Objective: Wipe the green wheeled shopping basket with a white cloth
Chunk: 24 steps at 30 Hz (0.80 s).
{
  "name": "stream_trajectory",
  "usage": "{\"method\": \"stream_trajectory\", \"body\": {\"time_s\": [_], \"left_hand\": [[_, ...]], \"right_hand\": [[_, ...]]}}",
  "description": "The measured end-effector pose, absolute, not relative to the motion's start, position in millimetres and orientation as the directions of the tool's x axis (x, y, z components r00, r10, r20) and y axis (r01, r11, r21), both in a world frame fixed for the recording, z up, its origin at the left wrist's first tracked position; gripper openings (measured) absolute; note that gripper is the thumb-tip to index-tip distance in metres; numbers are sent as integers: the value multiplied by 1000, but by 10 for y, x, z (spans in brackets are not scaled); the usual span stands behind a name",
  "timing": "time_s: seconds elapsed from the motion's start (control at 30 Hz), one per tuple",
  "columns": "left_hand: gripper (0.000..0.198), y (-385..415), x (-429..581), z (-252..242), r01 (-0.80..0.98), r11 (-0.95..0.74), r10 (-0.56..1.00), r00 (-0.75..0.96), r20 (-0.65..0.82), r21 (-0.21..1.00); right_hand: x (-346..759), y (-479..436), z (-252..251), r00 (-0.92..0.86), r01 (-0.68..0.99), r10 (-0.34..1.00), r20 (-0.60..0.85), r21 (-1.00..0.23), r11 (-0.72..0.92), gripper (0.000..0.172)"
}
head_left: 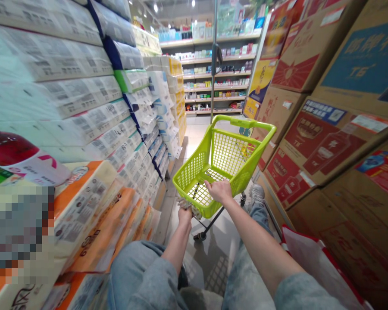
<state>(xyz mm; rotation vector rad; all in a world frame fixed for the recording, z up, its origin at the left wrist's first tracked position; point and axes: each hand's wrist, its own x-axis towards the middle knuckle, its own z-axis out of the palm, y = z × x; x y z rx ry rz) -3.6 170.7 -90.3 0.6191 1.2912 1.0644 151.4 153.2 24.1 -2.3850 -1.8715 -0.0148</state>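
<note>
A lime-green shopping cart (pixel 194 170) with a lattice basket stands in the aisle in front of me, on a dark frame with small wheels. My right hand (pixel 220 192) is closed on the basket's near side rim, thumb pointing inward. Down at the basket's lower near corner, my left hand (pixel 185 214) is closed on a crumpled greyish cloth (pixel 194 209), which lies against the green plastic. The fingers of that hand are partly hidden by the cloth. No goods show inside the basket.
Packs of tissue paper (pixel 74 94) are piled high on the left, with orange packs (pixel 103 224) close beside my knee. Cardboard cartons (pixel 323 133) form a wall on the right. A red-edged white bag (pixel 313 254) leans there. Stocked shelves (pixel 220 58) stand behind a pole.
</note>
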Motion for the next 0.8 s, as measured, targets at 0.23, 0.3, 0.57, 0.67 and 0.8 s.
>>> {"method": "stream_trajectory", "body": {"time_s": [0.23,0.3,0.57,0.67,0.8], "left_hand": [[19,1484,45,-821,-301,514,836,-34,-548,803],[12,1426,101,-788,-351,544,813,-3,-582,762],[10,1532,119,-700,-225,548,826,-7,-564,805],[15,1607,58,-746,-160,508,857,-3,-515,846],[15,1534,-56,-877,-265,493,854,-37,-519,829]], "right_hand": [[1570,1504,270,241,969,968,66,-72,-236,75],[1582,1494,280,236,970,970,64,-73,-232,75],[1593,1492,270,213,976,975,57,-65,-209,78],[1589,1504,265,218,975,974,54,-58,-215,79],[1585,1511,260,229,972,972,60,-59,-226,79]]}}
